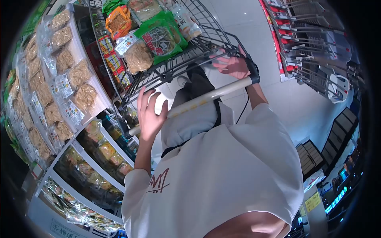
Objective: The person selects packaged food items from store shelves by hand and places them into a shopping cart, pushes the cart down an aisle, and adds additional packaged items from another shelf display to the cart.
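Observation:
My left hand (149, 113) is raised at the left part of the shopping cart handle (212, 94), its fingers spread and no item in it. Near the handle's right end, my right hand (231, 66) has its fingers stretched out over the cart's rear frame, also holding nothing. Whether either palm touches the cart, I cannot tell. In the wire cart (158, 75) lie a green snack bag (160, 37), an orange bag (118, 22), a clear pack of beige food with a white label (137, 56), a clear tray pack (143, 8) and a white printed bag (187, 24).
To the left, a shelf (85, 144) carries rows of beige food packs (63, 59), with smaller colourful packs (107, 150) on lower tiers. Nested shopping carts (309, 39) stand at the right. Pale floor tiles (242, 27) show between, and black crates (313, 156) sit behind at right.

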Motion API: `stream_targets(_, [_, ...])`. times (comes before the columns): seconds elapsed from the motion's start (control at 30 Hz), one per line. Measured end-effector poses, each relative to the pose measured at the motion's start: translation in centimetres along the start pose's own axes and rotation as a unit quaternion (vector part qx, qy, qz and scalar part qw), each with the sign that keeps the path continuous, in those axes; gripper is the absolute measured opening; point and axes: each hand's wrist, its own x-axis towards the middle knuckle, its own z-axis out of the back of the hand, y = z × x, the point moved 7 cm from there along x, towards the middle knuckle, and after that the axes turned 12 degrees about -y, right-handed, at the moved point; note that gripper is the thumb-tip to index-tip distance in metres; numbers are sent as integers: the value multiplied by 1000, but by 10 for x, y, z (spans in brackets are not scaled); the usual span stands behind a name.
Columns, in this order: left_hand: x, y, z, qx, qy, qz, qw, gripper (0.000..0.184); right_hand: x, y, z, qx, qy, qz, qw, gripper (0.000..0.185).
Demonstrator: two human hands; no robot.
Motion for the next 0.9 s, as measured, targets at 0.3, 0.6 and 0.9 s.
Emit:
stream_targets(0.3, [-8, -5, 0, -1, -66, -63, 996, 33, -60, 25, 17, -248, -192, 241, 918, 35])
stream_targets(0.6, [-14, -8, 2, -42, -88, -99, 990, 28, -141, 23, -33, -489, -374, 347, 708, 31])
stream_targets(0.9, [-25, -138, -5, -295, -30, -283, 912, 23, -146, 16, -27, -447, -393, 402, 696, 32])
